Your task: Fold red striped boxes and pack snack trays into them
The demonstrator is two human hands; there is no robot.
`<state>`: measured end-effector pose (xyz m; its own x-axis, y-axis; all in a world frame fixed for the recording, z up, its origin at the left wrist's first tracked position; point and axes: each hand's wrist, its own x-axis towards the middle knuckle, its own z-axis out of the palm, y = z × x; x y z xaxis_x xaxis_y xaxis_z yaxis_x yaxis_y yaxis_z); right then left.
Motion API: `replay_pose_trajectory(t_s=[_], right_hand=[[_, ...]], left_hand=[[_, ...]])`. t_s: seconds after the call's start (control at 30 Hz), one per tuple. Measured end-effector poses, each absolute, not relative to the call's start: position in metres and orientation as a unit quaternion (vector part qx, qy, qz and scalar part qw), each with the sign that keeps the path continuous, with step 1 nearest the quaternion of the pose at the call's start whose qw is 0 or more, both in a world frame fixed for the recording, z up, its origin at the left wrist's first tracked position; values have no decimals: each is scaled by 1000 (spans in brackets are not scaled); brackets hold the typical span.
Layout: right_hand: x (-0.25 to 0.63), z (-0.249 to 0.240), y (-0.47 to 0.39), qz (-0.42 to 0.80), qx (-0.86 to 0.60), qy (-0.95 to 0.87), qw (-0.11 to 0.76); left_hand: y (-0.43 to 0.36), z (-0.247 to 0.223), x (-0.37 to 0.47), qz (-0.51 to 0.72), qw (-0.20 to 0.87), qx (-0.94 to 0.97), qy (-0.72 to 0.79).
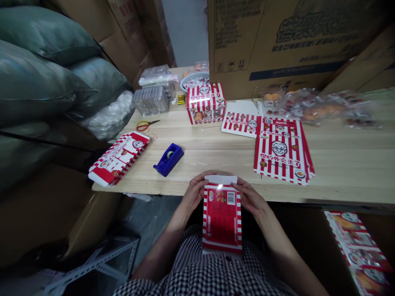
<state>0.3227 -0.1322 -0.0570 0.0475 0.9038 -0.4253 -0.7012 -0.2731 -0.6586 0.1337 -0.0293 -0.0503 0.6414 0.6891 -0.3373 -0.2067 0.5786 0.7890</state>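
A red and white striped cardboard box (222,218) is held against the table's front edge, its barcode side facing up and its white end flap (221,179) at the far end. My left hand (196,190) grips the flap's left corner between thumb and fingers. At the right corner, my right hand (249,195) pinches the same end of the box. Ahead and to the left lies a blue tape dispenser (169,159). To the right is a stack of flat striped cartons (280,152), with another flat carton (239,123) behind it.
An assembled striped box (205,103) stands at the table's back. Scissors (147,124), a folded carton (120,158) and clear plastic cases (150,100) are on the left. Bagged items (311,107) lie back right, before a large cardboard box (290,49). Sacks (40,70) pile up left.
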Motion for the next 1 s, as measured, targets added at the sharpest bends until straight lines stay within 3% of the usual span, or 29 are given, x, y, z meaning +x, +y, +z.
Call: replay_pose_trajectory(t_s=[0.3, 0.53, 0.8, 1.0], right_hand=[[334, -81, -124, 694, -413, -87, 583], [330, -76, -121, 652, -429, -115, 614], [331, -55, -132, 678, -398, -147, 600], [332, -69, -129, 690, -413, -134, 579]], left_hand=[[-22, -63, 136, 256, 832, 380, 313], [-17, -63, 134, 249, 816, 405, 329], [-14, -67, 128, 238, 827, 395, 321], [-20, -65, 129, 228, 836, 388, 314]])
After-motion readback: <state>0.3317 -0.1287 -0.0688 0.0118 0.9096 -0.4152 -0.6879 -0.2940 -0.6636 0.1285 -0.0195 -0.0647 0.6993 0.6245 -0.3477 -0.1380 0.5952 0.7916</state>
